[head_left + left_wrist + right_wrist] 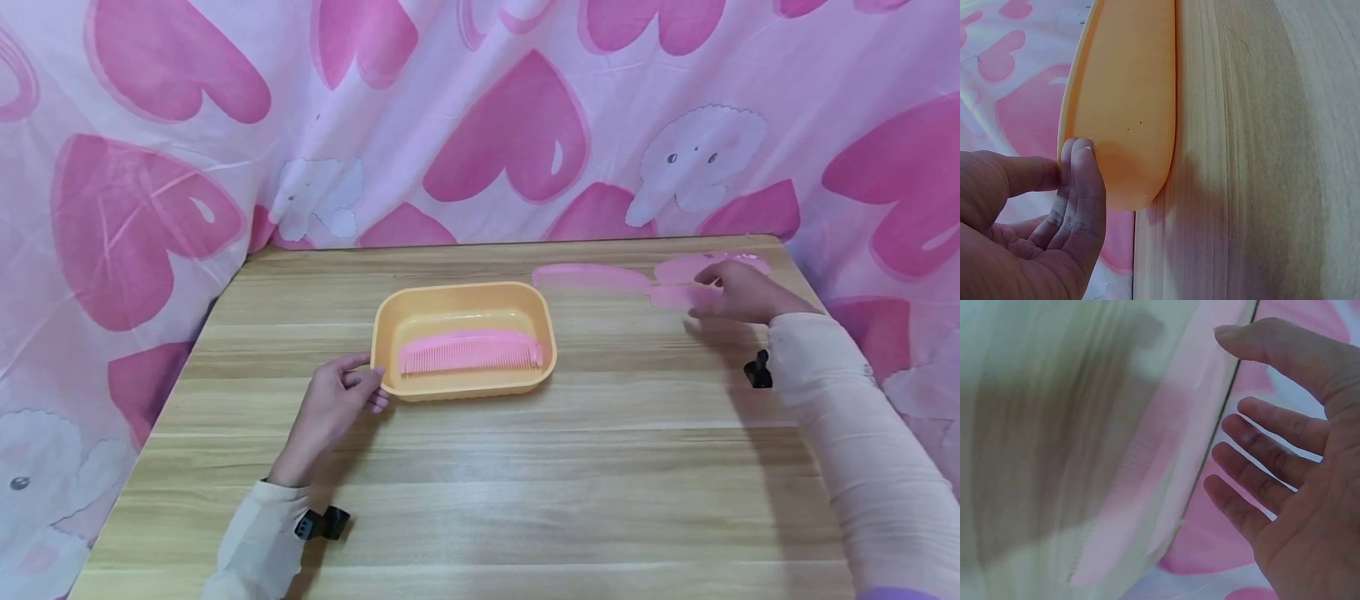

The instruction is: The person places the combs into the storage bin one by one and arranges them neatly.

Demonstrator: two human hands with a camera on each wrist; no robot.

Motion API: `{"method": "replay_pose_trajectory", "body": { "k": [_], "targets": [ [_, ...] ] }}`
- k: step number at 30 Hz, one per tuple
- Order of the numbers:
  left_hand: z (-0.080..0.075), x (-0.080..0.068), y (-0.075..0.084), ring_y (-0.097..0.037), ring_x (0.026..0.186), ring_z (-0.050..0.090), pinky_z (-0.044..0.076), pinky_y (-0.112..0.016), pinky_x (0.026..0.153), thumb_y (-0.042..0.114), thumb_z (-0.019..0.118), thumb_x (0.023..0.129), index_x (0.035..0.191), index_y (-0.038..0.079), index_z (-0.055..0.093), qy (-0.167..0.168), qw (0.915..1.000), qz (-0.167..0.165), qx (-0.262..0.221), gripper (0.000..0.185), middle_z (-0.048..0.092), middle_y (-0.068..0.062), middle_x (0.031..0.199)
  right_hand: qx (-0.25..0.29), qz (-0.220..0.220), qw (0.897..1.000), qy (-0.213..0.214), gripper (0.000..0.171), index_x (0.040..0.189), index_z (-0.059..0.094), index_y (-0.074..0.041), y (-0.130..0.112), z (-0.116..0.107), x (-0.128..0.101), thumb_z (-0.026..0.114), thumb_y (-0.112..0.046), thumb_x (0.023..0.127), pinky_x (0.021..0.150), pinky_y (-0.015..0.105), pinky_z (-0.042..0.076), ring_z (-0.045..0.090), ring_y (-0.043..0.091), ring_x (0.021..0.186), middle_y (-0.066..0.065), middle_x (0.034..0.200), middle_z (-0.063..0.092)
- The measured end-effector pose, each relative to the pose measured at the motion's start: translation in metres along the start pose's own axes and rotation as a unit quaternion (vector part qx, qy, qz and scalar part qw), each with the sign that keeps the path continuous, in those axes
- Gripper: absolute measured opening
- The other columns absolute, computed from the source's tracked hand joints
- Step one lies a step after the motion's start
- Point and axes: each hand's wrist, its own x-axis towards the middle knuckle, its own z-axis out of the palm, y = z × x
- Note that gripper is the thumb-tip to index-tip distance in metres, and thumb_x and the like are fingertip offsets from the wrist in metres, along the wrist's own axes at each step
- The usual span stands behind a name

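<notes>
My left hand (333, 408) pinches the left end of a yellow-orange plastic basin (463, 390), its thumb at the rim and its fingers against the outer wall in the left wrist view. A pink comb (471, 353) lies inside this basin, teeth toward me. At the back right, my right hand (742, 293) hovers beside pink combs with its fingers spread and nothing between them. One comb (682, 296) lies closest to its fingers. Behind that is an oval pink piece (675, 267) with small markings, partly covered by the hand. Another pink comb (591, 276) lies further left. The right wrist view is blurred.
Everything lies on a wood-grain table (517, 492). A pink curtain (480, 125) with hearts hangs along its back and sides. Each wrist wears a small black camera mount, the left one (322, 523) close to the tabletop.
</notes>
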Motion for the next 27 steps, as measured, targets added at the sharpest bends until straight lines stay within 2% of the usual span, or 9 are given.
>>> {"method": "replay_pose_trajectory", "body": {
  "k": [3,12,19,27],
  "targets": [
    [0.000,0.000,-0.001,-0.017,0.071,0.070,0.062,-0.027,0.067,0.007,0.056,0.104,0.139,-0.013,0.049,-0.003,1.0000,0.004,-0.002,0.041,0.073,-0.017,0.086,-0.006,0.004,1.000,0.005,0.062,0.119,0.057,0.023,0.012,0.001,-0.002,0.084,-0.017,0.081,0.094,0.065,0.048,0.057,0.054,0.108,0.041,0.116,0.060],
    [0.000,0.001,-0.004,-0.016,0.069,0.069,0.063,-0.027,0.066,0.006,0.057,0.103,0.136,-0.014,0.050,-0.005,0.9998,0.016,-0.011,0.039,0.072,-0.018,0.085,0.024,0.047,0.999,-0.012,0.073,0.125,0.050,0.025,0.036,0.005,-0.005,0.087,-0.017,0.079,0.098,0.066,0.045,0.054,0.054,0.110,0.044,0.122,0.053],
    [0.001,0.001,-0.005,-0.014,0.068,0.069,0.063,-0.027,0.065,0.007,0.058,0.103,0.136,-0.016,0.049,-0.006,0.9995,0.029,-0.013,0.041,0.072,-0.016,0.082,0.020,0.043,0.999,-0.009,0.074,0.122,0.053,0.024,0.050,0.009,-0.008,0.090,-0.017,0.073,0.095,0.063,0.047,0.054,0.050,0.106,0.041,0.118,0.056],
    [0.001,0.000,-0.005,-0.013,0.067,0.069,0.063,-0.027,0.065,0.007,0.058,0.103,0.135,-0.016,0.050,-0.005,0.9994,0.032,-0.015,0.040,0.072,-0.016,0.081,0.014,0.043,0.999,-0.013,0.072,0.119,0.055,0.024,0.052,0.011,-0.006,0.090,-0.016,0.071,0.091,0.060,0.049,0.056,0.047,0.102,0.040,0.114,0.058]
  ]
}}
